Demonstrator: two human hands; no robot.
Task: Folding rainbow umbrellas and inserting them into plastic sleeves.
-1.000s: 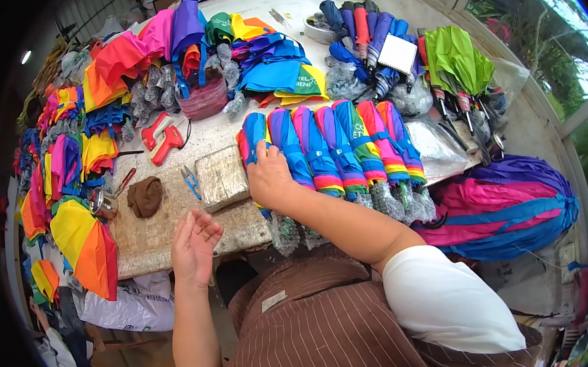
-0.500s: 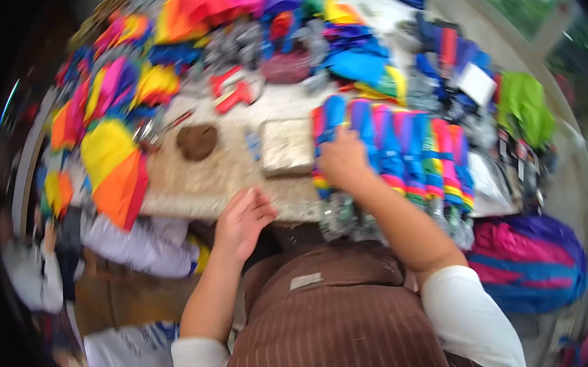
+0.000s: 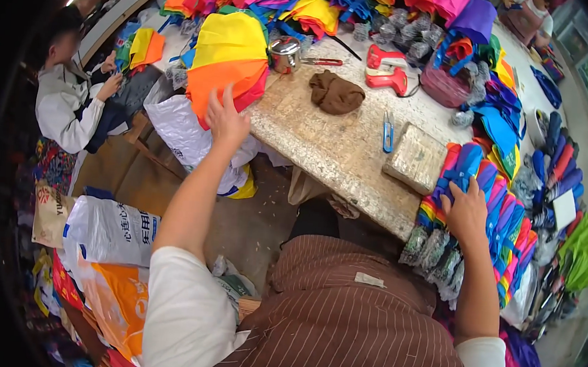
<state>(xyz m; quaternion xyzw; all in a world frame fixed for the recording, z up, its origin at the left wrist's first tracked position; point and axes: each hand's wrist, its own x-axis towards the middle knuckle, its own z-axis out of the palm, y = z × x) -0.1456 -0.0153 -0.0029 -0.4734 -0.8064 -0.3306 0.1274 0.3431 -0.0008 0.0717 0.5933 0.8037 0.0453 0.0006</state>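
My left hand (image 3: 227,123) is at the lower edge of a folded yellow, orange and red umbrella canopy (image 3: 232,46), its fingers spread. The canopy hangs over the table's left front corner. Whether the fingertips press on the cloth or only hover over it, I cannot tell. On the right, my right hand (image 3: 468,213) rests with fingers apart on a row of rolled rainbow umbrellas (image 3: 509,229). Plastic-wrapped handles (image 3: 432,251) stick out at the row's near end. Beside that row lies a pale, worn rectangular block (image 3: 416,156).
On the worn table (image 3: 311,133) lie a brown cloth lump (image 3: 336,92), blue snips (image 3: 388,132), a red-and-white tool (image 3: 390,78) and a shiny metal cup (image 3: 285,53). Colourful umbrellas crowd the far side. At left, another person (image 3: 65,96) sits near white bags (image 3: 110,228).
My view has swung left. My left hand has moved from the table's front edge leftward to the yellow and orange canopy. The right hand stays at the rainbow umbrellas.
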